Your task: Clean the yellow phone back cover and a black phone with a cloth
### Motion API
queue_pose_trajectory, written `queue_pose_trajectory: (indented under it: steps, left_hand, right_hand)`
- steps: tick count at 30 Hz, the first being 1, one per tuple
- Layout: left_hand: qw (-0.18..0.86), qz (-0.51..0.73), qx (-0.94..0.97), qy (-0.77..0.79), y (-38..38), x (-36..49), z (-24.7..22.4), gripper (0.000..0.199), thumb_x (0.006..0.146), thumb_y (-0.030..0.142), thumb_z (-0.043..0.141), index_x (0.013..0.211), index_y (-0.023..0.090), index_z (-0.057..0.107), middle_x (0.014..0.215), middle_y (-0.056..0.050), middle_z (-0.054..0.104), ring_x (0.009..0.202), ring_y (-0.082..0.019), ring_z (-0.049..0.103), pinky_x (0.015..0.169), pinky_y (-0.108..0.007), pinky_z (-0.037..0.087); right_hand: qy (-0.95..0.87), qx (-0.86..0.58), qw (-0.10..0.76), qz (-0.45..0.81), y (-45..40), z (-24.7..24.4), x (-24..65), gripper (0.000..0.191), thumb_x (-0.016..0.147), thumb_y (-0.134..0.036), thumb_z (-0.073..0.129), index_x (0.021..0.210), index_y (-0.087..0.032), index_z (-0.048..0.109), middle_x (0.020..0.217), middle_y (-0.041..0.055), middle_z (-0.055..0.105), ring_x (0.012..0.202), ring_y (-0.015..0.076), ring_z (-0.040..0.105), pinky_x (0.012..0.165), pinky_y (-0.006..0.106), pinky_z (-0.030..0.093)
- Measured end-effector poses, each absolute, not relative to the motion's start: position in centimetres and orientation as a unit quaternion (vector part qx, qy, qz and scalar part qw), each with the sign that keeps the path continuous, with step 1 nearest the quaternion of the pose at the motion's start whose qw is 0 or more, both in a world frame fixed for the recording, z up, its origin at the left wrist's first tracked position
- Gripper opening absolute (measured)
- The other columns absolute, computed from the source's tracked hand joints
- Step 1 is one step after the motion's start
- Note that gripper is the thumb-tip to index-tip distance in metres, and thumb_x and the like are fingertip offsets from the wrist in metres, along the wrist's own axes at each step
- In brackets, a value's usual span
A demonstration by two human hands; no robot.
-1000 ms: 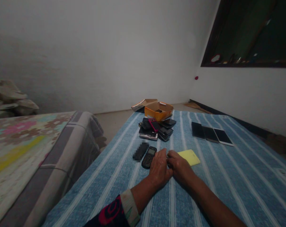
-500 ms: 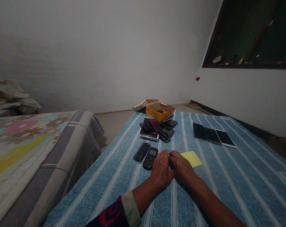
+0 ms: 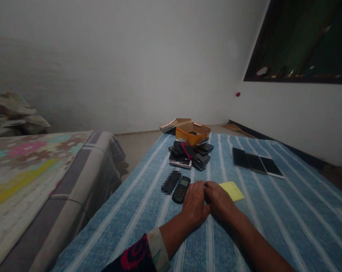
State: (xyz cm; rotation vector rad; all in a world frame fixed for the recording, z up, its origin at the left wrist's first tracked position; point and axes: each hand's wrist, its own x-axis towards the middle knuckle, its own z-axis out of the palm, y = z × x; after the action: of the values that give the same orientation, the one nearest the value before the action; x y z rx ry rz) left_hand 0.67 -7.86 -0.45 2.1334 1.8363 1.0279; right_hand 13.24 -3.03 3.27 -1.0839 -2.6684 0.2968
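My left hand (image 3: 194, 204) and my right hand (image 3: 220, 200) are together low over the striped blue cloth. Their fingers are bent inward and nearly touch; whatever they hold between them is hidden. Just left of my left hand lies a black keypad phone (image 3: 181, 189), screen up. A blurred-out dark item (image 3: 171, 182) sits beside that phone. To the right of my right hand, partly behind it, rests a flat yellow rectangular piece (image 3: 232, 190) that looks like a phone cover.
Farther off is a pile of several phones (image 3: 201, 160), in front of an orange open box (image 3: 188, 136). A row of phones, including a white-edged phone (image 3: 271, 167), lies at the right. A bed (image 3: 71, 170) stands at the left, with a gap between.
The whole view has shifted slightly, so things appear a little farther right. Both hands stay together in nearly the same pose, and the phones have not moved on the cloth.
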Motion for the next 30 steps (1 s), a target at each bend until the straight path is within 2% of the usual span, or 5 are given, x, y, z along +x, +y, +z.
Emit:
queue_pose_trajectory:
  steps: [3, 9, 15, 22, 30]
  left_hand:
    - [0.08, 0.336, 0.704, 0.621, -7.9, 0.8, 0.0, 0.054, 0.078, 0.034, 0.062, 0.125, 0.015, 0.044, 0.119, -0.015, 0.058, 0.112, -0.032, 0.055, 0.1, -0.051, 0.044]
    - [0.074, 0.325, 0.712, 0.619, -7.9, 0.8, 0.0, 0.055, 0.075, 0.032, 0.063, 0.124, 0.013, 0.045, 0.12, -0.015, 0.057, 0.114, -0.033, 0.053, 0.103, -0.05, 0.041]
    - [0.07, 0.339, 0.707, 0.617, -7.8, 0.8, -0.3, 0.054, 0.079, 0.037, 0.061, 0.123, 0.012, 0.045, 0.118, -0.016, 0.057, 0.11, -0.033, 0.054, 0.099, -0.051, 0.043]
    - [0.082, 0.328, 0.703, 0.626, -8.0, 0.7, 0.0, 0.049, 0.069, 0.023, 0.061, 0.116, 0.016, 0.049, 0.113, -0.012, 0.058, 0.107, -0.031, 0.054, 0.097, -0.047, 0.044]
    - [0.038, 0.355, 0.711, 0.606, -7.7, 0.6, -1.3, 0.046, 0.076, 0.033, 0.058, 0.119, 0.02, 0.05, 0.111, -0.012, 0.058, 0.106, -0.032, 0.054, 0.091, -0.049, 0.045]
  right_hand:
    - [-0.917, -0.368, 0.115, 0.097, -3.0, 3.5, 13.2, 0.024, 0.088, -0.01, 0.044, 0.093, -0.015, 0.068, 0.096, 0.0086, 0.061, 0.093, 0.019, 0.054, 0.08, 0.027, 0.037]
    - [-0.921, -0.369, 0.066, 0.102, -3.3, 4.4, 13.6, 0.023, 0.085, -0.007, 0.046, 0.079, -0.014, 0.067, 0.091, 0.0082, 0.061, 0.084, 0.0171, 0.054, 0.071, 0.026, 0.036]
    - [-0.913, -0.373, 0.133, 0.102, -2.8, 3.5, 13.3, 0.026, 0.091, -0.01, 0.043, 0.097, -0.016, 0.068, 0.096, 0.0071, 0.061, 0.093, 0.017, 0.054, 0.079, 0.025, 0.036]
    - [-0.92, -0.381, 0.055, 0.08, -3.3, 4.1, 13.4, 0.022, 0.087, -0.01, 0.047, 0.082, -0.013, 0.068, 0.091, 0.0092, 0.063, 0.085, 0.0176, 0.056, 0.07, 0.026, 0.036]
    - [-0.915, -0.38, 0.104, 0.081, -3.1, 3.9, 13.1, 0.026, 0.09, -0.01, 0.043, 0.093, -0.015, 0.069, 0.096, 0.0083, 0.063, 0.094, 0.0183, 0.056, 0.077, 0.025, 0.036]
